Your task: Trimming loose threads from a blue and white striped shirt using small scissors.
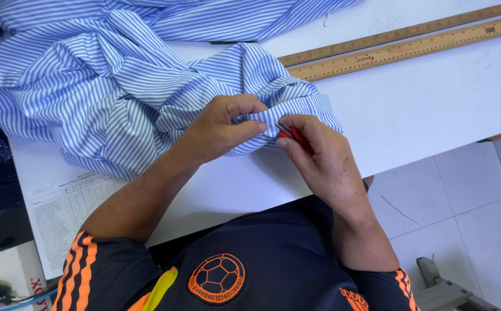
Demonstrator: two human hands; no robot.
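Paper, printed with a table of figures (69, 210), lies flat at the left edge of the white table (435, 103), partly under the cloth. Blue-and-white striped garment (106, 86): crumpled across the table's upper left, one banded edge, seemingly a cuff or hem, drawn toward the person. Left hand (219, 129): closed in a pinch on that edge, thumb and fingers folding the fabric taut. Right hand (325, 161): closed on a small red-handled cutting tool (293, 135), its metal tip touching the cloth just beside the left thumb. Two wooden rulers (412, 43): side by side at upper right, well apart from the hands. Step in hand, by judgement: picking or trimming thread at the pinched seam. Next move calls for steady tension and a shallow tip, clear of the fabric.
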